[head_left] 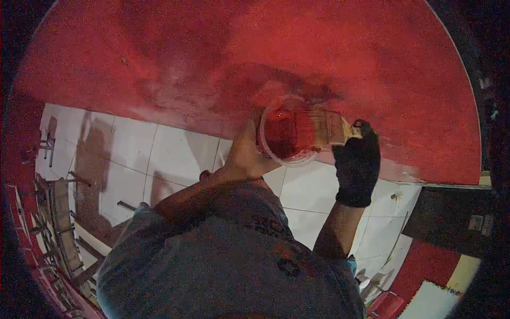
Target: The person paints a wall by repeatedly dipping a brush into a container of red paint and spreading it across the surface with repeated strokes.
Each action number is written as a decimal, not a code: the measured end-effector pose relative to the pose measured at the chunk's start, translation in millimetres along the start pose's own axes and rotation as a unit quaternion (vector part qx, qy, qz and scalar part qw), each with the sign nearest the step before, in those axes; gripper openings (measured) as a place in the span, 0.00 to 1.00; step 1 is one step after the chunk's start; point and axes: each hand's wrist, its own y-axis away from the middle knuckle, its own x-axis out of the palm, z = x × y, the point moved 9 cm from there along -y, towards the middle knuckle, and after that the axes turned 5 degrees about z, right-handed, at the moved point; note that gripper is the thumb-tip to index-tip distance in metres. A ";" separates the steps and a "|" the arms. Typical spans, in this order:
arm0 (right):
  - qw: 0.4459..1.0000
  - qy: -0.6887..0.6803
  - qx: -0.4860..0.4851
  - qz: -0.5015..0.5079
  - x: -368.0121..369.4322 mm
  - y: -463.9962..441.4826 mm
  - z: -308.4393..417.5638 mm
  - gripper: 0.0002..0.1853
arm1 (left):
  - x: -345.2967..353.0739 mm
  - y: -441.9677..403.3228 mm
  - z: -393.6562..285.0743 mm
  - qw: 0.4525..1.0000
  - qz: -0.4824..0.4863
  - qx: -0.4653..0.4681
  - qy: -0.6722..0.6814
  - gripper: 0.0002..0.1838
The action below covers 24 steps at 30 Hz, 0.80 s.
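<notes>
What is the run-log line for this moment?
left hand: holding plastic tub, red paint inside | right hand: gloved, holding paintbrush | bristles: over tub

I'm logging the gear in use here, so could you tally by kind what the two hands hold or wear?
Paintbrush: 1
Clear tub of red paint: 1
Black glove: 1
Total: 3

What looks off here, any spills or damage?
The red wall looks uneven: pale, streaky patches show low down, near the floor. Oddly, the right hand, holding the brush, is gloved; the left hand, holding the paint tub, is bare. I see no clear spill.
</notes>
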 end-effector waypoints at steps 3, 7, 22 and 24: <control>0.948 -0.229 0.166 -0.144 -21.5 21.4 -39.9 0.08 | -6.7 0.8 -4.1 0.996 -0.013 0.025 -0.085 0.44; 0.846 -0.413 0.303 -0.147 -50.5 24.0 -34.3 0.13 | -18.9 2.0 -6.3 0.979 -0.028 0.049 -0.196 0.44; 0.883 -0.270 0.197 -0.329 -63.6 5.2 -53.0 0.16 | 28.8 -16.7 -48.0 0.892 0.045 0.130 -0.431 0.52; 0.901 -0.182 0.169 -0.356 -69.6 3.7 -52.2 0.13 | 36.8 -16.6 -55.5 0.883 0.041 0.156 -0.441 0.49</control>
